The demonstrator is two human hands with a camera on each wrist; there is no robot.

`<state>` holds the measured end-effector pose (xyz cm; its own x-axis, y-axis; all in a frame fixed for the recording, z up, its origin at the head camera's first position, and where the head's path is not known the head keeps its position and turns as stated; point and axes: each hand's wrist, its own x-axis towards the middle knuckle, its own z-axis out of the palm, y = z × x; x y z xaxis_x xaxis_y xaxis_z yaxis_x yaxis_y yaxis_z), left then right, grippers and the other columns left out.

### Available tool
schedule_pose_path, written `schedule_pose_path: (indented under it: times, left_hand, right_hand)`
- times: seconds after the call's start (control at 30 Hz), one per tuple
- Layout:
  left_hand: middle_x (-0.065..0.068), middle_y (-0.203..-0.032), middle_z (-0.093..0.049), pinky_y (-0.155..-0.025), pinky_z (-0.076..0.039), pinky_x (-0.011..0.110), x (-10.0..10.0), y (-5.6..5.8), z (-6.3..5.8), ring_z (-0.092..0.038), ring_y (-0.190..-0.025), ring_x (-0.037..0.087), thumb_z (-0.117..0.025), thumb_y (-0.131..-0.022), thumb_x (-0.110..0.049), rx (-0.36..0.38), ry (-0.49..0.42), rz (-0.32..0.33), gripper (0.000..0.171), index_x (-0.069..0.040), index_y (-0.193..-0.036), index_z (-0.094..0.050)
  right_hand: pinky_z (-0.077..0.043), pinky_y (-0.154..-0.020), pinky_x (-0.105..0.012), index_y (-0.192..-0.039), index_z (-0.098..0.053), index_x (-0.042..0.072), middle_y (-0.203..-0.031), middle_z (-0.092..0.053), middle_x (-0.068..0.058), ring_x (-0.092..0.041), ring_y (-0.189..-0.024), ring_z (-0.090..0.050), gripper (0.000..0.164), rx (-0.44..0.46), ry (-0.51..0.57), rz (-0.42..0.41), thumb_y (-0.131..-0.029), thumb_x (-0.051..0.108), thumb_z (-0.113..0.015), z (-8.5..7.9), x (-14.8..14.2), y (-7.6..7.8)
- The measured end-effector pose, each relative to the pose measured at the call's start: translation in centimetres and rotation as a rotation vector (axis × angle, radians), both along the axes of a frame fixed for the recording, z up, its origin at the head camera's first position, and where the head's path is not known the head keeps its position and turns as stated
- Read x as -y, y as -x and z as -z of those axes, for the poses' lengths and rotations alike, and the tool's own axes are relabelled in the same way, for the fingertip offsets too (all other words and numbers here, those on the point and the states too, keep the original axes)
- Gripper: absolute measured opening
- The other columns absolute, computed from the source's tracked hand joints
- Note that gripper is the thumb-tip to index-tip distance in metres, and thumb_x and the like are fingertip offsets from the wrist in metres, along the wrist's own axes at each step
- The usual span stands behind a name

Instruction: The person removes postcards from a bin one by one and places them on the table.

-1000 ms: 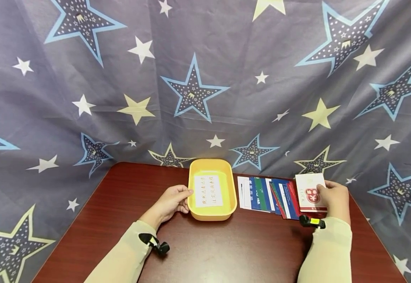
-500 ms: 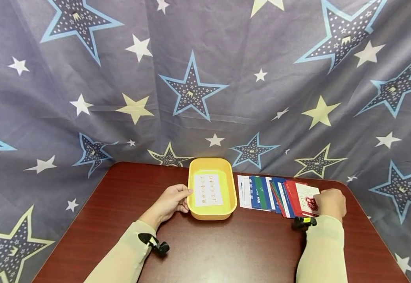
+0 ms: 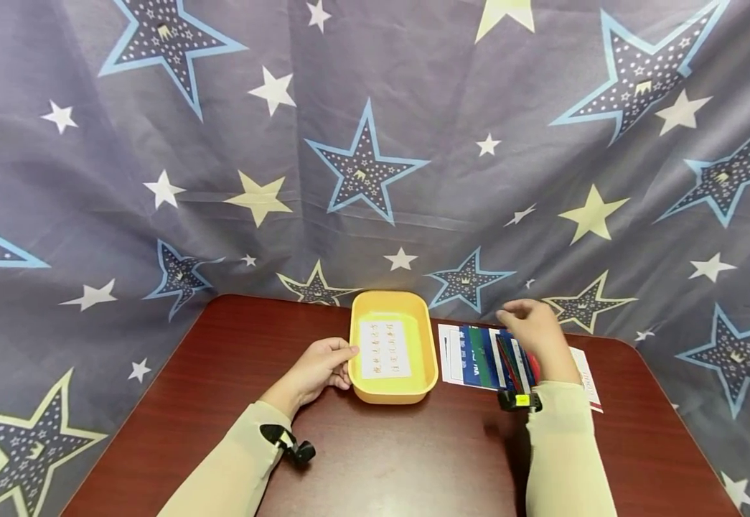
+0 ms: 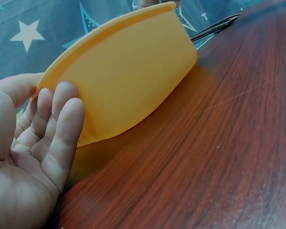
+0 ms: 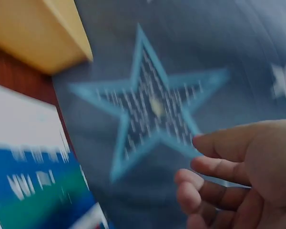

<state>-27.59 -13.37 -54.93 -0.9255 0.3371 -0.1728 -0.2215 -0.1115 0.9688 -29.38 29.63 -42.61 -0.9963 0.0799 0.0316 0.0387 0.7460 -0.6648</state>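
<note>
My left hand [image 3: 313, 373] grips the near-left edge of a yellow plastic tray [image 3: 394, 397]. In the left wrist view its thumb reaches the rim while the fingers curl against the outer wall of the tray [image 4: 119, 76]. Inside lies a white paper [image 3: 384, 350] with handwritten characters. My right hand [image 3: 532, 334] hovers over overlapping flat cards [image 3: 474, 362] in white, blue, green and red; its loosely bent fingers [image 5: 224, 143] hold nothing. Partly behind the right wrist is a white card [image 3: 586, 377] with red print. The hand and sleeve hide some cards.
The reddish-brown wooden table [image 3: 375, 459] has rounded back corners. Directly behind it hangs a grey star-patterned curtain [image 3: 245, 237]. The tray stands near the back edge, left of the cards. Each wrist wears a small black camera.
My right hand has left the white card with red print at the right end and moved left, above the other cards. The left hand stays at the tray; the head view shifts slightly.
</note>
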Motion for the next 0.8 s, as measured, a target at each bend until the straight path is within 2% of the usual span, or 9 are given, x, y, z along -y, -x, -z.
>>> schedule_pose_path:
  times: [0.1,0.27,0.33,0.43,0.57,0.67,0.7,0.8]
  left_hand:
    - [0.0,-0.069,-0.066,-0.054,-0.064,0.024,-0.1,0.0,0.1,-0.069,-0.057,0.011,-0.069,-0.113,-0.02,0.002,0.004,0.0,0.019,-0.008,-0.099,-0.064]
    - [0.0,-0.068,-0.064,-0.054,-0.064,0.024,0.0,0.0,0.0,-0.069,-0.056,0.012,-0.069,-0.113,-0.021,0.013,0.002,-0.009,0.02,-0.008,-0.099,-0.064]
    - [0.001,-0.068,-0.064,-0.053,-0.063,0.024,0.0,0.0,-0.1,-0.069,-0.056,0.012,-0.069,-0.113,-0.021,0.012,0.004,-0.016,0.02,-0.007,-0.099,-0.064]
    - [0.001,-0.067,-0.064,-0.053,-0.063,0.024,0.0,0.1,0.0,-0.069,-0.056,0.012,-0.07,-0.113,-0.02,0.011,0.009,-0.023,0.021,-0.006,-0.098,-0.063]
    - [0.0,-0.067,-0.064,-0.054,-0.063,0.023,0.3,0.0,-0.1,-0.069,-0.056,0.012,-0.07,-0.113,-0.021,0.01,0.012,-0.026,0.022,-0.005,-0.098,-0.063]
    - [0.0,-0.068,-0.064,-0.054,-0.064,0.023,0.2,0.0,0.0,-0.069,-0.057,0.012,-0.07,-0.113,-0.021,0.002,0.011,-0.02,0.022,-0.007,-0.098,-0.063]
    - [0.0,-0.068,-0.064,-0.054,-0.064,0.023,0.2,0.0,0.0,-0.069,-0.057,0.012,-0.07,-0.113,-0.021,0.001,0.009,-0.016,0.021,-0.008,-0.098,-0.063]
    - [0.0,-0.069,-0.064,-0.055,-0.064,0.023,0.0,0.0,-0.1,-0.069,-0.057,0.011,-0.07,-0.113,-0.021,-0.002,0.001,-0.001,0.02,-0.009,-0.098,-0.064]
  right_hand:
    - [-0.064,-0.087,-0.043,-0.143,-0.072,0.001,-0.124,-0.08,-0.026,-0.036,-0.105,-0.078,0.044,0.025,0.029,-0.085,-0.113,0.033,-0.07,-0.3,3.0,0.2]
    - [-0.071,-0.081,-0.04,-0.145,-0.071,-0.001,-0.121,-0.081,-0.026,-0.027,-0.093,-0.08,0.043,0.062,0.09,-0.21,-0.113,0.028,-0.07,-0.5,8.0,1.2]
    - [-0.073,-0.081,-0.044,-0.145,-0.071,-0.002,-0.123,-0.081,-0.026,-0.031,-0.09,-0.082,0.043,0.069,0.104,-0.268,-0.112,0.025,-0.072,-0.7,10.2,1.7]
    - [-0.074,-0.08,-0.045,-0.147,-0.069,-0.005,-0.126,-0.081,-0.024,-0.039,-0.098,-0.084,0.048,0.122,0.093,-0.349,-0.11,0.024,-0.076,-1.1,13.6,2.6]
    - [-0.073,-0.076,-0.039,-0.152,-0.065,-0.005,-0.127,-0.081,-0.024,-0.038,-0.097,-0.085,0.061,0.243,-0.047,-0.385,-0.105,0.03,-0.084,-1.1,18.0,4.1]
    - [-0.072,-0.075,-0.04,-0.143,-0.07,-0.003,-0.124,-0.081,-0.022,-0.034,-0.086,-0.084,0.06,0.306,-0.217,-0.371,-0.101,0.036,-0.088,-0.1,20.2,5.5]
    - [-0.072,-0.078,-0.041,-0.139,-0.073,-0.002,-0.123,-0.081,-0.019,-0.031,-0.085,-0.082,0.059,0.304,-0.28,-0.374,-0.099,0.038,-0.09,0.5,20.6,6.1]
    - [-0.07,-0.091,-0.046,-0.118,-0.078,0.004,-0.111,-0.081,-0.011,-0.025,-0.086,-0.077,0.053,0.246,-0.473,-0.382,-0.092,0.047,-0.095,3.4,21.1,8.5]
